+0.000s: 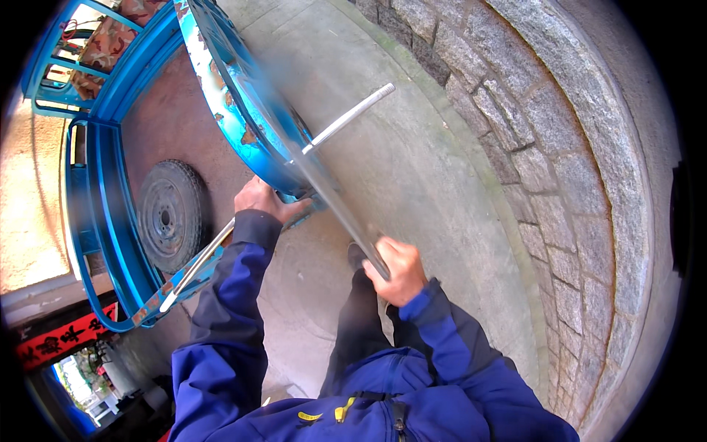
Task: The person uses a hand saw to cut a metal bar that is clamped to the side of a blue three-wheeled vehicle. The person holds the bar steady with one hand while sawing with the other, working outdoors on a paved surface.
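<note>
Gripping a blurred bar (335, 202), right fingers (390, 253) curl; whether left fingers (248, 194) grip is unclear.

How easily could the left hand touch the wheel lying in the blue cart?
Probably quite easily: the left hand is at the blue panel's near end, and nothing seems to stand between it and the wheel.

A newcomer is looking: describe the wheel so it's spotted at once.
Find the blue vehicle bed on the left. On its brownish floor, left of the left sleeve, is the wheel. Its dark, round tyre stands out from the blue metal around it.
</note>
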The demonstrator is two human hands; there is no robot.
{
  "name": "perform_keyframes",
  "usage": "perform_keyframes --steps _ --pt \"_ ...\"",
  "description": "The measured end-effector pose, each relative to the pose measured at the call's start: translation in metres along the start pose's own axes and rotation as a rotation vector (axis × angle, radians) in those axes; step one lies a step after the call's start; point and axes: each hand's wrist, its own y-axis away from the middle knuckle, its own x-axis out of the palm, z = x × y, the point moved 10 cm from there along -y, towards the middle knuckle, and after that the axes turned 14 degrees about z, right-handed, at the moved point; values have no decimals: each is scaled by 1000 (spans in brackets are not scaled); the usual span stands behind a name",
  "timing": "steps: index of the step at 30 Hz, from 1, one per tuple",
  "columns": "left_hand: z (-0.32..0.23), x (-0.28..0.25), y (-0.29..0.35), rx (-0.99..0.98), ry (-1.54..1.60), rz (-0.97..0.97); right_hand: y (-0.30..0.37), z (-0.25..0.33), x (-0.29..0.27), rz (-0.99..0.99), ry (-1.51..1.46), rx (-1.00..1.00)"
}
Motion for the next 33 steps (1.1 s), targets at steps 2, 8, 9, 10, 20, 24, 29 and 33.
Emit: perform_keyframes --steps 2,8,9,10,20,24,29,33 --pt "-4 3 -1 14 4 4 -32 -5 3 -8 1 -11" --pt "8 3 1 -12 12 14 10 -9 12 14 -7 -30" --pt "8 3 1 -13 3 11 25 -12 12 44 3 25" --pt "6 2 0 -14 -8 8 34 -11 6 45 9 41" --pt "1 5 -2 -7 -6 8 -26 -10 9 1 9 -15" --pt "9 5 -1 -19 -5 21 11 -8 8 10 -15 4" --pt "-7 -2 2 -19 4 64 -6 -2 4 18 -1 35" --pt "-2 -1 0 -9 36 53 -24 1 11 8 18 26"
